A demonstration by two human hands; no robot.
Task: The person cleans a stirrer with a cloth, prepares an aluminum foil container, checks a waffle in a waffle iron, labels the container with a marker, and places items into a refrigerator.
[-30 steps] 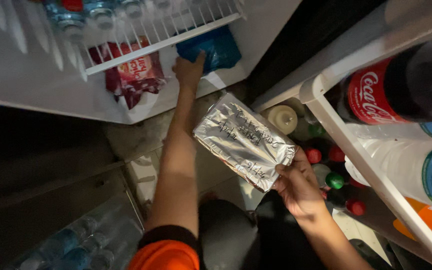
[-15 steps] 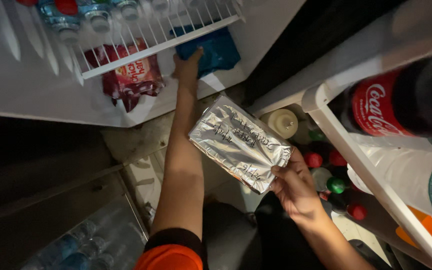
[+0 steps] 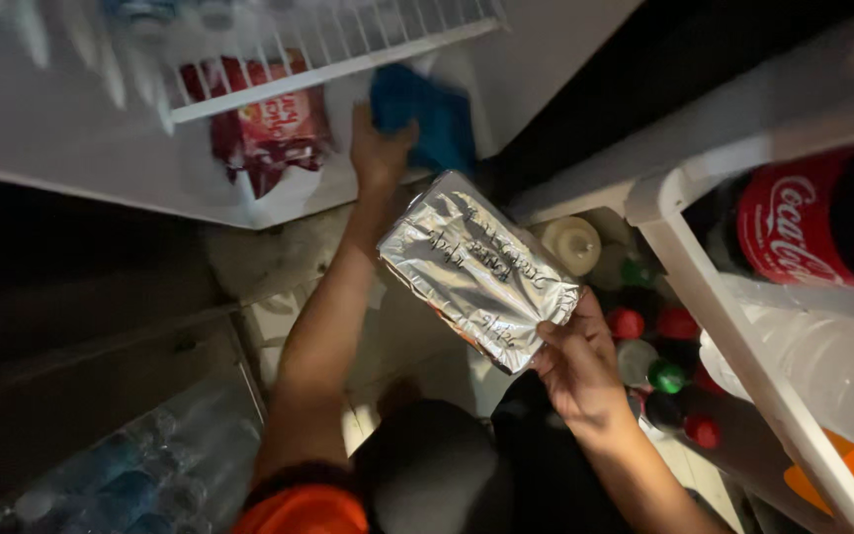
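My right hand (image 3: 575, 366) grips a flat foil-wrapped package (image 3: 476, 267) by its near corner and holds it tilted above the floor. My left hand (image 3: 380, 148) reaches up into the open freezer compartment and presses on a blue bag (image 3: 437, 114) on the white shelf floor. Left of the blue bag lies a red and white bag (image 3: 269, 129), under a white wire rack (image 3: 318, 49).
The fridge door shelf (image 3: 704, 287) at right holds a dark soda bottle with a red label (image 3: 803, 227) and clear bottles (image 3: 832, 366). Lower down stand several bottles with red and green caps (image 3: 659, 346). A pack of water bottles (image 3: 130, 475) lies at lower left.
The view has shifted slightly. My left hand stays on the blue bag, which looks pushed a little further in. The foil package has barely moved in my right hand.
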